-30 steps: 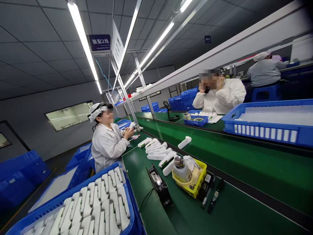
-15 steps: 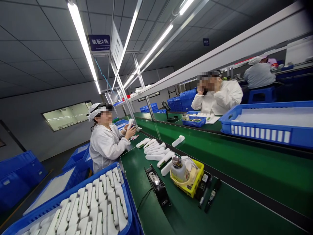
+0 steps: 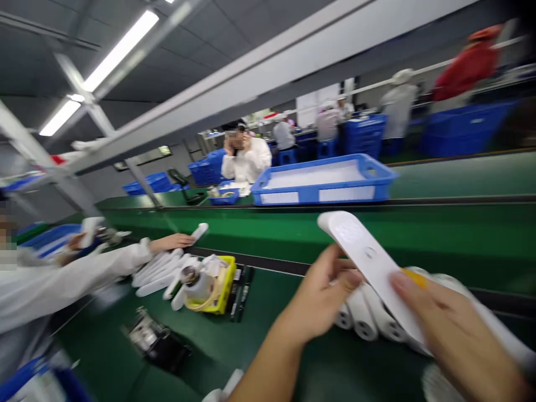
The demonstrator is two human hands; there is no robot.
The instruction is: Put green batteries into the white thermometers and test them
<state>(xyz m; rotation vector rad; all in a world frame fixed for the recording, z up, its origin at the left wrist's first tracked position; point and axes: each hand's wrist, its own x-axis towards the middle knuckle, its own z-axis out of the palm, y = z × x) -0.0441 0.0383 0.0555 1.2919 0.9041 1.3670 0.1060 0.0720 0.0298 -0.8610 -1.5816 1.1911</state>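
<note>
A long white plastic housing (image 3: 371, 254) with a rounded, bent top end and a small round mark is held up, tilted, before me. My right hand (image 3: 444, 318) grips its lower part, thumb pressed on the front face. At its left edge my left hand (image 3: 316, 298) has curled fingers, some passing behind it, with the thumb against the side. Something orange (image 3: 414, 276) shows beside my right thumb; its kind is unclear. Below and behind lie several white housings (image 3: 363, 318), their ends facing me, partly hidden by my hands.
A yellow basket (image 3: 228, 285) holds a pump bottle (image 3: 199, 287); dark pens (image 3: 243, 293) lie beside it. A blurred black device (image 3: 157, 340) stands nearer. To the left, a co-worker's hand (image 3: 173, 242) touches a white housing (image 3: 200, 231). A blue tray (image 3: 322, 194) stands across the green belt.
My view has swung right. Both my hands and the white housing they hold have come into view. The co-worker on the left has stretched an arm across to a housing by the belt.
</note>
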